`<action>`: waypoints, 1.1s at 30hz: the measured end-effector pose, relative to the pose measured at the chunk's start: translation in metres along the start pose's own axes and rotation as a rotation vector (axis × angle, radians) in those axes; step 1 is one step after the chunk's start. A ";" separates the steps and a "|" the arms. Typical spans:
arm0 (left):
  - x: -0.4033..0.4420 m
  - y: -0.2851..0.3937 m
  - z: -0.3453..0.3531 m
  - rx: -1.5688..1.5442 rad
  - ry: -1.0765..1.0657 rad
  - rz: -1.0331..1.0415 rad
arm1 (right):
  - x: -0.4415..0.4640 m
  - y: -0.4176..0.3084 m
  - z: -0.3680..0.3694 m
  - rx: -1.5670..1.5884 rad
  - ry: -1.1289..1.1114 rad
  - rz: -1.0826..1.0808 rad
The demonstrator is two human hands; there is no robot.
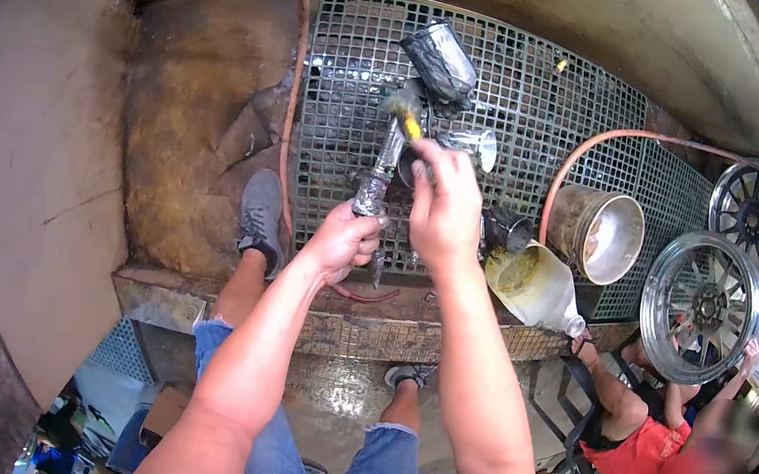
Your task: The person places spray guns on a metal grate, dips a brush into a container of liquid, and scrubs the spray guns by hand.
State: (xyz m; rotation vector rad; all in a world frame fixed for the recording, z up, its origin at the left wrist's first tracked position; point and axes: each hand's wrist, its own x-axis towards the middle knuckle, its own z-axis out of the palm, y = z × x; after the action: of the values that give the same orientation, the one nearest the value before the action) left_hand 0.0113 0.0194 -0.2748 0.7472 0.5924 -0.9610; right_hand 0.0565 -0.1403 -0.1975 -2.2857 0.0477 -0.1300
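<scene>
My left hand [343,243] is closed around the lower end of a wet, shiny, tube-shaped metal part [385,159], held over a dark grate. In my right hand [447,198] is a brush with a yellow handle [410,125]; its bristles [397,103] are at the upper end of the metal part. Whether they touch it I cannot tell. Just beyond the brush lies a black and silver metal piece [439,60]. A clear, cup-like piece [486,150] shows beside my right hand, partly hidden by it.
The plastic grate [361,51] carries a round bucket [556,212] and a cut-open white jug [552,296] on my right. A reddish hose [294,100] runs along the left. Two wheel rims [653,296] stand at right, near a seated person in red [639,466].
</scene>
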 end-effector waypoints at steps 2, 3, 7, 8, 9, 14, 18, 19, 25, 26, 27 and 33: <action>0.000 -0.005 -0.001 -0.039 -0.025 -0.022 | 0.001 0.008 -0.011 0.057 0.038 0.127; -0.001 -0.007 -0.001 -0.037 -0.028 -0.032 | -0.007 0.011 -0.018 0.146 0.067 0.166; -0.002 -0.009 -0.006 -0.089 -0.055 -0.043 | -0.076 0.011 -0.060 0.632 0.291 0.494; -0.001 -0.009 -0.009 -0.108 -0.063 -0.049 | -0.098 0.012 -0.070 0.701 0.382 0.529; -0.001 -0.008 -0.013 -0.107 -0.060 -0.051 | -0.122 0.015 -0.081 0.716 0.466 0.566; -0.004 -0.006 -0.008 -0.135 -0.068 -0.032 | -0.216 0.040 -0.104 0.459 0.704 0.818; -0.003 -0.006 -0.005 -0.179 -0.136 -0.064 | -0.249 0.111 -0.070 0.489 0.931 0.948; -0.003 -0.007 -0.003 -0.172 -0.136 -0.064 | -0.250 0.132 -0.061 0.460 0.942 0.988; -0.002 -0.013 -0.003 -0.203 -0.278 -0.126 | -0.211 0.208 -0.025 0.505 1.136 1.205; -0.002 -0.014 -0.003 -0.201 -0.276 -0.123 | -0.205 0.214 -0.024 0.685 1.277 1.263; -0.002 -0.015 -0.002 -0.195 -0.285 -0.138 | -0.200 0.218 -0.023 0.848 1.380 1.196; 0.003 -0.019 0.002 -0.166 -0.294 -0.153 | -0.212 0.182 -0.052 1.221 1.484 1.089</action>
State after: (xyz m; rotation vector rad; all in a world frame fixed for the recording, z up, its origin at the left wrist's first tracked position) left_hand -0.0037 0.0094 -0.2810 0.4067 0.4680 -1.1241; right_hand -0.1584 -0.2826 -0.3179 -0.3765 1.4361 -0.9013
